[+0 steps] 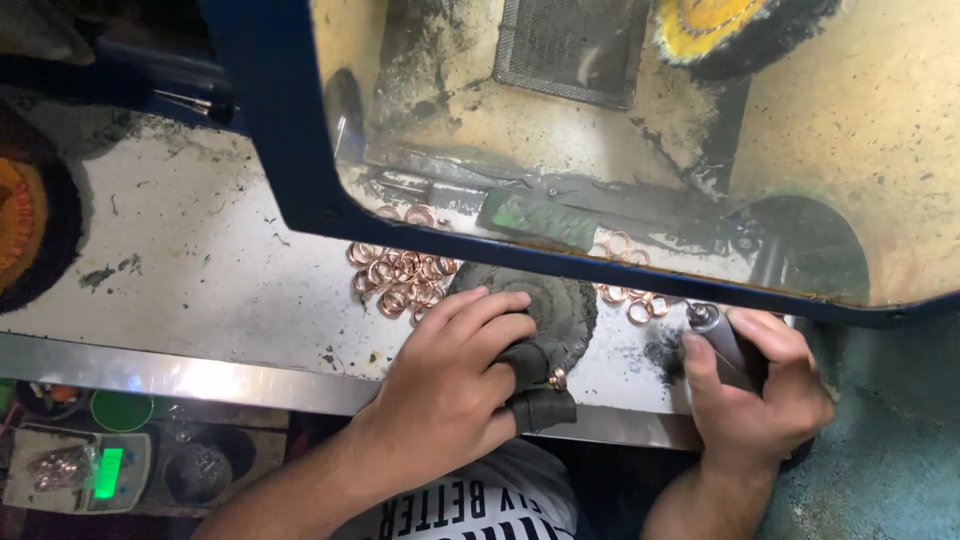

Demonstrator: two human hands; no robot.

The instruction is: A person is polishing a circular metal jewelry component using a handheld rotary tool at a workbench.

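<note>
My left hand (455, 375) pinches a small copper-coloured ring (557, 379) between fingertips wrapped in black tape, right against a dark round buffing wheel (560, 305). My right hand (760, 395) is closed around a grey metal rod-shaped tool (718, 335) that points up and left toward the wheel. A heap of copper-coloured rings (397, 277) lies on the white bench left of the wheel. A smaller cluster of rings (632, 298) lies to its right.
A blue-framed, dusty transparent shield (290, 140) hangs over the bench, with a yellow buffing wheel (715, 25) and a mesh grille (570, 45) behind it. Another orange-and-black wheel (30, 215) sits at far left. A scale with a green display (105, 470) lies below the bench's metal edge (180, 375).
</note>
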